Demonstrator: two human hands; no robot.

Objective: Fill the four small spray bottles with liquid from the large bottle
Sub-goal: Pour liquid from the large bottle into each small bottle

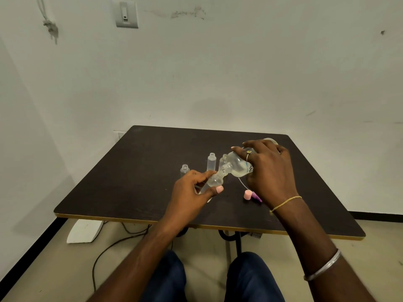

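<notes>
Here the right hand (266, 171) wraps over the large bottle (238, 165), its fingers (239, 151) curled round the clear body, and tips it down to the left so the neck meets the mouth of a small bottle (214, 180). The left hand (192, 192) holds that small bottle tilted, pinched between thumb and forefinger just above the surface (141, 171), its open top touching the large bottle's neck. Clear liquid sits in the lower side of the large bottle; whether any has reached the small one I cannot tell. Three more small bottles stand upright and uncapped behind the hands: one (185, 170) to the left, a taller one (212, 161) in the middle, and a third (223, 161) partly hidden behind the large bottle's neck. Near the right wrist lie a pink cap (248, 195) and a purple piece (256, 196), touching or nearly so, with a thin white tube (241, 184) curving towards them. A ring shows on the right hand, a thread on its wrist, a metal bangle farther up the forearm.
</notes>
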